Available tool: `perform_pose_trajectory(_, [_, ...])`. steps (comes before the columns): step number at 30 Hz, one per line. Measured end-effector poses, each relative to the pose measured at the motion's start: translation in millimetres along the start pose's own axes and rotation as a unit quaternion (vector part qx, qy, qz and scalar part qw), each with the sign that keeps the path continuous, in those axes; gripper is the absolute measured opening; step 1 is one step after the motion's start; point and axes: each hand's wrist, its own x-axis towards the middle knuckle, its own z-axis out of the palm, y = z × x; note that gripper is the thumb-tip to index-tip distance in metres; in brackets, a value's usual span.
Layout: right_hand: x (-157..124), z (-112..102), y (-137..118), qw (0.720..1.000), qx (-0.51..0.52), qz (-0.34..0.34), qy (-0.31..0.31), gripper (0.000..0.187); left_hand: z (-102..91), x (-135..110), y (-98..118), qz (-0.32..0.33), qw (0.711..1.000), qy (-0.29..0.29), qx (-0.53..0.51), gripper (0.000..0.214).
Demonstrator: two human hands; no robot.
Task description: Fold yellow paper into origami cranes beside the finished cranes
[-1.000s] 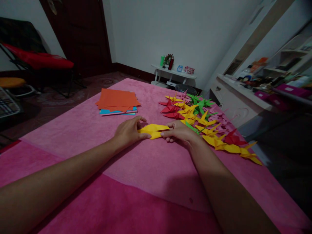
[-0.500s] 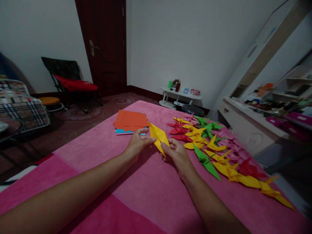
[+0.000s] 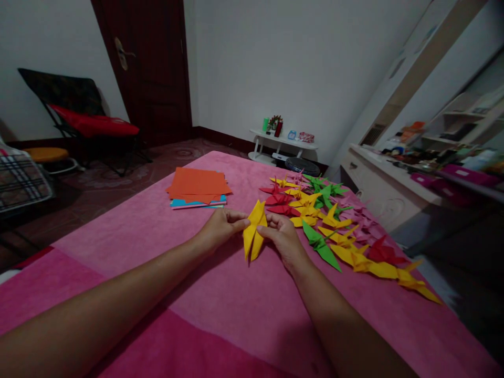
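A piece of folded yellow origami paper (image 3: pixel 255 236) is held upright above the pink-covered table (image 3: pixel 220 299), with points at its top and a slit running up its lower half. My left hand (image 3: pixel 221 227) pinches its left edge between thumb and fingers. On the opposite edge, my right hand (image 3: pixel 285 239) grips it, the thumb lying across the front. Just right of that hand lies a green paper crane (image 3: pixel 321 245), with yellow paper cranes (image 3: pixel 350 254) beyond it.
Left of my hands lies a stack of orange paper (image 3: pixel 200 182) over blue sheets. Red cranes (image 3: pixel 280 199) and pink cranes (image 3: pixel 360 218) crowd the table's right side. A white dresser (image 3: pixel 388 197) stands to the right, a low white shelf (image 3: pixel 283 137) at the back.
The yellow paper has turned from a slanted, flat diamond to near upright, its slit now facing me. Both hands still hold it. The view has shifted slightly right and down.
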Motion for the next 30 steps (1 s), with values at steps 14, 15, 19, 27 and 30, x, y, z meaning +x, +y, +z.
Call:
perform_pose_trajectory(14, [-5.3, 12.2, 13.6, 0.993, -0.111, -0.024, 0.024, 0.02, 11.1, -7.8, -4.2, -0.021, 0.996, 0.062, -0.056, 0.023])
perform_pose_trajectory(15, [-6.7, 14.2, 13.4, 0.991, -0.125, -0.035, 0.034, 0.02, 12.3, -8.0, -5.2, -0.021, 0.996, 0.063, -0.058, 0.023])
perform_pose_trajectory(19, [-11.3, 20.3, 9.2, 0.988, -0.123, -0.066, 0.065, 0.018, 15.0, -9.4, -6.1, -0.024, 0.996, 0.051, -0.07, 0.023])
perform_pose_trajectory(27, [-9.9, 23.4, 7.8, 0.989, -0.049, -0.11, 0.09, 0.014, 19.5, -16.1, -5.0, -0.036, 0.995, 0.042, -0.08, 0.03])
perform_pose_trajectory(30, [-10.0, 24.1, 8.1, 0.988, -0.023, -0.116, 0.095, 0.012, 20.9, -18.5, -4.7, -0.027, 0.995, 0.029, -0.091, 0.03])
